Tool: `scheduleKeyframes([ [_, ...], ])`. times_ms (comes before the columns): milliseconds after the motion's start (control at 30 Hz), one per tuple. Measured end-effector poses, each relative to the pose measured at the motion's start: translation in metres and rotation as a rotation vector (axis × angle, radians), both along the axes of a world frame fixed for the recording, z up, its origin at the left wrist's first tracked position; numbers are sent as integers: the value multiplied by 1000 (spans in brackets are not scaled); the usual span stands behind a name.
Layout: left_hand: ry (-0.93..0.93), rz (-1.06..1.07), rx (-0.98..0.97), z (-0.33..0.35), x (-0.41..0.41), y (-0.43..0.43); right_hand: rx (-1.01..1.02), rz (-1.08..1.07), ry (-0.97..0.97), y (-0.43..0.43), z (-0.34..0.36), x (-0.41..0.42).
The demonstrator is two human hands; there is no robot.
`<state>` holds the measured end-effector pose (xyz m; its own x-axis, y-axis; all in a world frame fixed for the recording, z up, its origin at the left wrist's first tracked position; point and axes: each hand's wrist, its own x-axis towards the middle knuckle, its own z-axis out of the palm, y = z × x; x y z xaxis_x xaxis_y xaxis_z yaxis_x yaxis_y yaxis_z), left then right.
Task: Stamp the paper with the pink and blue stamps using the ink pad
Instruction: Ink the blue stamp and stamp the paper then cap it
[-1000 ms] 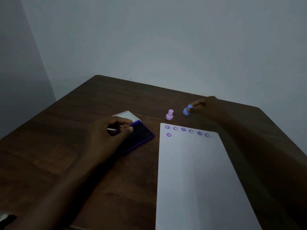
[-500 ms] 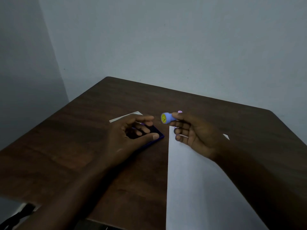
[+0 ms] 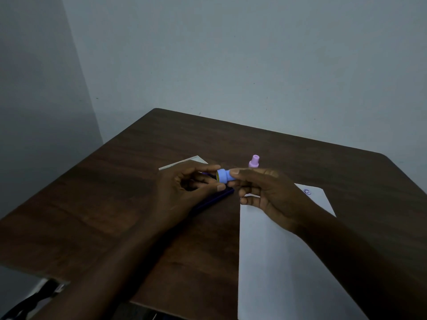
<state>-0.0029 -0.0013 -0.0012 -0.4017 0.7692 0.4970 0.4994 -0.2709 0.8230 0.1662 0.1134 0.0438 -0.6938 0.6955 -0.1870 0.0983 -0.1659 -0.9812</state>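
Observation:
My right hand (image 3: 265, 192) holds the blue stamp (image 3: 223, 176) on its side, its yellow face pointing left, above the ink pad. My left hand (image 3: 184, 188) curls over the dark purple ink pad (image 3: 215, 198), fingertips touching the blue stamp's head; whether it grips anything I cannot tell. The pink stamp (image 3: 254, 161) stands upright on the table just behind my right hand. The white paper (image 3: 277, 250) lies at the right, with one purple stamp mark showing near its far corner; the other marks are hidden by my right hand.
The ink pad's open white lid (image 3: 184, 161) lies flat behind my left hand. The brown wooden table (image 3: 104, 204) sits in a corner, walls close behind and to the left. A dark strap hangs off the near left table edge (image 3: 34, 299).
My right hand has carried the blue stamp from the far side of the paper leftward to the ink pad. My left hand's fingers have come up to meet the stamp. The camera has shifted.

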Motion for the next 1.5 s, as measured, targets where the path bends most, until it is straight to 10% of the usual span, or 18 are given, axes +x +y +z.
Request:
scheduleKeyframes([
  [300, -139, 32, 18, 3, -6, -1, -9, -152, 162, 18, 12, 10],
  [833, -323, 284, 162, 3, -33, 1, 962, 114, -497, 24, 0, -51],
  [1500, -378, 336, 178, 3, -37, -2, 1177, 239, -581, 14, -6, -54],
])
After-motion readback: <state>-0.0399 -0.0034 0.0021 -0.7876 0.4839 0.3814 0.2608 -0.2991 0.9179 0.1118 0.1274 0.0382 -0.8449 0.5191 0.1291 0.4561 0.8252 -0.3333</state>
